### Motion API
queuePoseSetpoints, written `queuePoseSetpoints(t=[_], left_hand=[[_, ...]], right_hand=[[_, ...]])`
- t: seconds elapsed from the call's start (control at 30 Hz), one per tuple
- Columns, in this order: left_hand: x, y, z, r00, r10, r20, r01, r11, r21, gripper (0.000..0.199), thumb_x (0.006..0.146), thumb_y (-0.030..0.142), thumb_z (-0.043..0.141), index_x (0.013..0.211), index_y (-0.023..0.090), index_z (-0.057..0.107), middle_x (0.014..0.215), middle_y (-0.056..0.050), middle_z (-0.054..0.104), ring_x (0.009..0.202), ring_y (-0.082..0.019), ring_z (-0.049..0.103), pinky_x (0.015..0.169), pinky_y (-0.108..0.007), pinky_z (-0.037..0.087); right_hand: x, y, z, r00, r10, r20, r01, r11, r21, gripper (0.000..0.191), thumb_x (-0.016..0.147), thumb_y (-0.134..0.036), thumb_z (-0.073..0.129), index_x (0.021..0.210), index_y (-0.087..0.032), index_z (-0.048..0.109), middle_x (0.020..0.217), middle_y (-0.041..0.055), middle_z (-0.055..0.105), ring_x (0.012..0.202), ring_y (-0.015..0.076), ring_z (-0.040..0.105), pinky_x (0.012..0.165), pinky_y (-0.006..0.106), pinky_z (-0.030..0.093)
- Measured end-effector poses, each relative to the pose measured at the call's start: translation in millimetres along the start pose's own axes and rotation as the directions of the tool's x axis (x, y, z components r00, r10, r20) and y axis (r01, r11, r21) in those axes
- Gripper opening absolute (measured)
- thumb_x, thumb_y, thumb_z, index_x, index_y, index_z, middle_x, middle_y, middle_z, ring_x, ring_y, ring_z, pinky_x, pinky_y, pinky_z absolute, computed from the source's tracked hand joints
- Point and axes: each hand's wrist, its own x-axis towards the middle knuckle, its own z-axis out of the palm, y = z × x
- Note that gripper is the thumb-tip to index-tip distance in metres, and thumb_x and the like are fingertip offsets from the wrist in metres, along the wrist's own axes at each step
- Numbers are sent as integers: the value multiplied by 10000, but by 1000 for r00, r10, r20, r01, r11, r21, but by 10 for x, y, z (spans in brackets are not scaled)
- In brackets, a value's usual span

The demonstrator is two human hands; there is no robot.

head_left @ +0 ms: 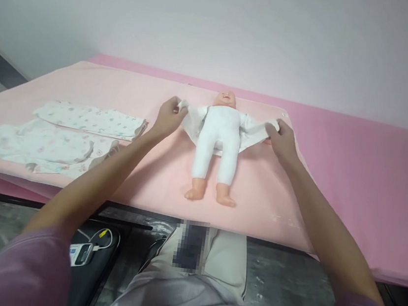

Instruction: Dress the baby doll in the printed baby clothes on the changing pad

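Two shirt flaps [194, 120] are pinched, one by the left hand [172, 114], one by the right hand [283, 139]; the doll [222, 124] lies between.

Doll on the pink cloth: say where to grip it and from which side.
Probably best around the torso, one hand from each side: the doll lies on its back, feet toward the camera, torso broadest. The left hand and right hand hold spread edges of the white garment.
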Motion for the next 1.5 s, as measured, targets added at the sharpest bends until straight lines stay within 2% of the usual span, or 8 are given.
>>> queuePoseSetpoints(t=[0.07, 0.27, 0.47, 0.63, 0.83, 1.0, 1.2, 1.5], left_hand=[[-87, 246, 209, 981, 189, 36, -186, 980, -66, 199, 961, 414, 683, 998, 246, 584, 1017, -60, 694, 983, -246, 674, 886, -378, 570], [-624, 585, 328, 752, 478, 453, -583, 804, 120, 208, 968, 188, 677, 1159, 265, 704, 1259, -160, 750, 1211, -397, 652, 1077, -618, 536], [-753, 228, -63, 830, 378, 410, -495, 839, 227, 244, 1064, 297, 623, 1300, 250, 665, 1367, -161, 735, 1218, -355, 705, 935, -506, 588], [-741, 111, 71, 843, 308, 442, -516, 695, 501, 97, 1053, 206, 576, 1040, 227, 670, 1029, -187, 759, 986, -375, 715, 802, -506, 515], [-863, -9, -131, 766, 392, 509, -623, 648, 438, 24, 973, 258, 653, 953, 251, 644, 950, -155, 745, 917, -362, 686, 814, -516, 506], [-640, -277, -442, 839, 327, 436, -508, 757, 411, 197, 1055, 385, 591, 1149, 243, 689, 1235, -168, 775, 1122, -379, 683, 1016, -562, 527], [213, -508, -44, 922, 109, 372, -306, 794, 525, 683, 935, 542, 761, 1496, 180, 614, 1604, -258, 641, 1493, -514, 538, 1194, -635, 456], [769, -754, 254, 886, 132, 444, -402, 694, 597, 587, 1034, 581, 635, 1403, 125, 662, 1380, -308, 704, 1360, -541, 624, 1169, -633, 450]], right_hand=[[-14, -276, 217, 985, -168, -27, 169, 985, 45, 450, 1080, -725, 582, 1103, -277, 626, 946, 76, 637, 936, 291, 622, 822, 420, 553], [-406, -490, 552, 768, -462, 444, 530, 847, -37, 282, 1105, -473, 611, 1288, -277, 701, 1110, 114, 714, 1045, 347, 650, 1017, 535, 540], [-584, -27, 311, 918, -319, 235, 336, 941, -36, 472, 1078, -653, 694, 1391, -306, 631, 1229, 119, 719, 1019, 332, 659, 917, 510, 570], [-503, -158, 511, 941, -260, 215, 300, 936, -184, 372, 1167, -628, 521, 1189, -273, 629, 1141, 138, 733, 1013, 355, 660, 874, 499, 540], [-460, -384, 562, 821, -455, 346, 532, 829, -172, 462, 1191, -650, 455, 1018, -275, 662, 1009, 132, 728, 984, 357, 663, 948, 543, 530], [-152, 281, 189, 954, -296, 41, 295, 907, -300, 507, 1139, -689, 480, 1305, -266, 704, 1272, 189, 746, 1154, 403, 680, 1008, 590, 579], [390, 855, 292, 977, -168, 130, 211, 831, -515, 831, 951, -649, 731, 1605, -152, 604, 1517, 281, 694, 1367, 535, 618, 1155, 708, 506], [859, 1118, -40, 921, -168, 351, 358, 722, -593, 639, 1083, -485, 620, 1619, -138, 602, 1499, 289, 689, 1400, 521, 588, 1228, 694, 408]])
